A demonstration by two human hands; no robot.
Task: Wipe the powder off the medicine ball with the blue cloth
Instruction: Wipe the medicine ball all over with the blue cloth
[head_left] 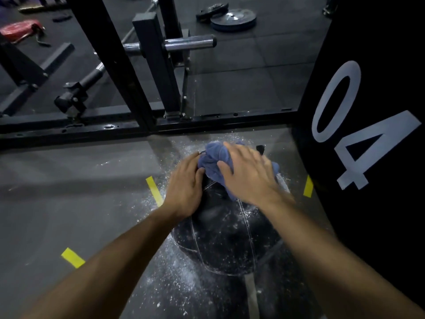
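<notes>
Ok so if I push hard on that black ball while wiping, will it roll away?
Probably a little. The ball is round and sits loose on the floor, so it could roll. The left hand resting on it likely steadies it. Powder underneath may let it slide.

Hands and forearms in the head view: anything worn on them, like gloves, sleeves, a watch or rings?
Nothing worn that I can see. The left hand and right hand are bare, with no gloves or rings visible. Both forearms are bare to the frame's bottom edge: no sleeves, watch or wristband. The right hand is slightly motion-blurred.
</notes>
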